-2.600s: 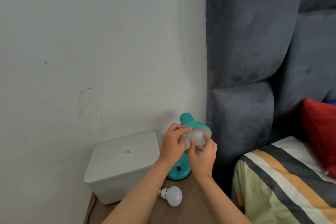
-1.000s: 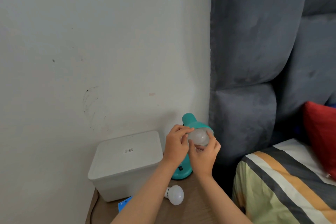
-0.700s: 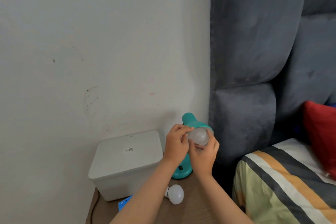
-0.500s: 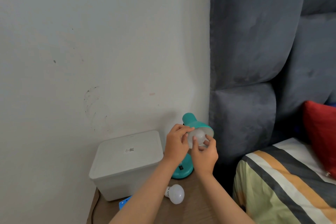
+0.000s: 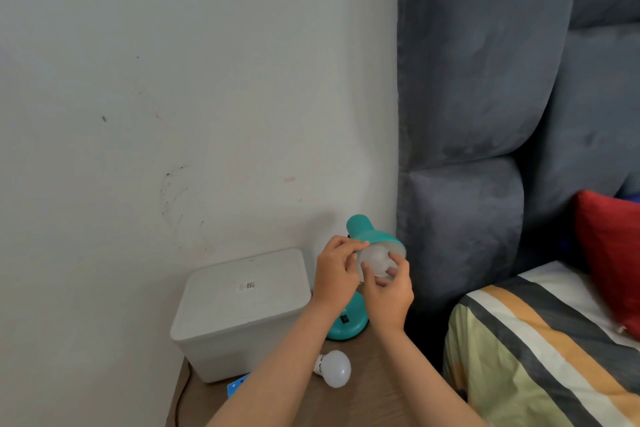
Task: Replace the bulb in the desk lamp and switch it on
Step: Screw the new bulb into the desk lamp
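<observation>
My right hand (image 5: 386, 291) pinches the bulb (image 5: 377, 259) with thumb and fingers curled around its frosted globe; my left hand (image 5: 335, 276) is closed on the left rim of the teal shade (image 5: 372, 239), steadying it. The bulb sits in the mouth of the shade, on the desk lamp (image 5: 348, 321) at the far end of the wooden table (image 5: 360, 395). I judge the bulb light, smooth and somewhat slippery, and breakable if squeezed or dropped. Hold it at the widest part of the globe, fingertips spread evenly, and turn with light pressure only. The shade is stiff but the lamp is light, so the left hand must resist the twist. A second bulb (image 5: 333, 368) lies loose on the near table, right of the white lidded box (image 5: 242, 308); being round, it may roll.
</observation>
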Demonstrator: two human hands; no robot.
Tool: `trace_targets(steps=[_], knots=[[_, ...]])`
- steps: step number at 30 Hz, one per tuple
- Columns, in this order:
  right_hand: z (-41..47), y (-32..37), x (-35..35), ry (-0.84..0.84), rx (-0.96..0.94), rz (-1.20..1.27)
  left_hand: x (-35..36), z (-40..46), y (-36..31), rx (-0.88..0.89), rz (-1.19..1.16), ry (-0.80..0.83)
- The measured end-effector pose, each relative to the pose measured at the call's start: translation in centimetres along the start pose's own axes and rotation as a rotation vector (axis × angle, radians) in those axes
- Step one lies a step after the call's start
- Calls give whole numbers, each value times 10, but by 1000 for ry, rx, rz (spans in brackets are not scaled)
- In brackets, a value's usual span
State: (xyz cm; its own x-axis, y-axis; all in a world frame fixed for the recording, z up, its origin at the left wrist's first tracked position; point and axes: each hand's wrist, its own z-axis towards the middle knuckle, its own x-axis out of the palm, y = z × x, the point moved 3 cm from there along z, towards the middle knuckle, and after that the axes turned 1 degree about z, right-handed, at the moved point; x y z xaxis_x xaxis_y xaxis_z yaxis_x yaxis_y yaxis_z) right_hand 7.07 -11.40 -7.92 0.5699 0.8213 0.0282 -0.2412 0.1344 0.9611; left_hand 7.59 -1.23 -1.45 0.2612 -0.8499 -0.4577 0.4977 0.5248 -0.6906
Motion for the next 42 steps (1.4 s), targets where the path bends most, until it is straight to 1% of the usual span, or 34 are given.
trace_targets(steps=[2, 6, 11, 15, 20, 25, 28, 34, 42], knots=[[1, 1, -1, 2, 26, 4, 0, 0, 0, -5, 5, 2], [0, 3, 0, 16, -43, 10, 0, 0, 0, -8, -1, -4], [2, 0, -2, 35, 1, -1, 0, 1, -1, -13, -6, 3], [2, 1, -1, 40, -64, -19, 0, 0, -2, -12, -18, -7], [3, 0, -2, 50, -12, -25, -1, 1, -2, -2, 0, -1], [2, 1, 1, 63, -110, -63, -1, 1, -1, -10, -5, -12], [5, 0, 0, 59, -72, -79, -2, 2, 0, -13, -10, -13], [6, 2, -2, 48, -29, -27, -1, 1, -1, -6, -4, -14], [6, -2, 0, 99, -131, -96, -2, 0, -3, -16, -19, -19]])
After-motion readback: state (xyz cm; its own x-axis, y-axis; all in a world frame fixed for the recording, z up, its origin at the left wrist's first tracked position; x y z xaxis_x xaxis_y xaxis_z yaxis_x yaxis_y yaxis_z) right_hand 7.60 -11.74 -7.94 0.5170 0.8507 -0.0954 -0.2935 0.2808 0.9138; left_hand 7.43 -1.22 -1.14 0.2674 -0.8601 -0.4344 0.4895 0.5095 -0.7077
